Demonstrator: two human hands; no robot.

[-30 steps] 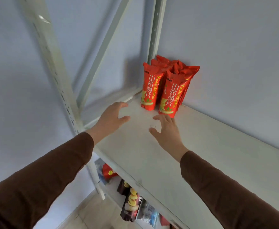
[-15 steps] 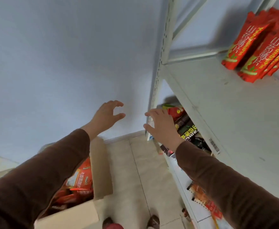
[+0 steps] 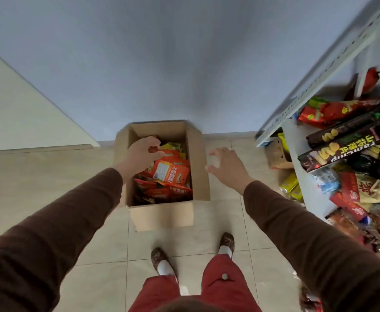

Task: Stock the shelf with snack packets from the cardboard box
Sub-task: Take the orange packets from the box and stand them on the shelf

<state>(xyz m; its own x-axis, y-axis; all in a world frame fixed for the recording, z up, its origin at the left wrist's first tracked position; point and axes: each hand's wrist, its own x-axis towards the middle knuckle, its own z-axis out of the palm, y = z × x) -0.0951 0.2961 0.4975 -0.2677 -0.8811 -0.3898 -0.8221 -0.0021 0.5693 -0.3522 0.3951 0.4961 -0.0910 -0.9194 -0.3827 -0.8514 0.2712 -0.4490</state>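
The cardboard box is sitting open on the tiled floor, against the far wall, with orange and red snack packets lying heaped inside it. The left hand is hovering over the box's far left corner, fingers loosely curled; it seems to be gripping nothing, though the blur makes that hard to judge. The right hand is hanging just right of the box's right flap, fingers spread and relaxed, empty. Both arms are wearing brown sleeves. Near the bottom edge, two feet in brown slippers are standing on the tiles. At the right, the shelf is holding a jumble of mixed snack bags.
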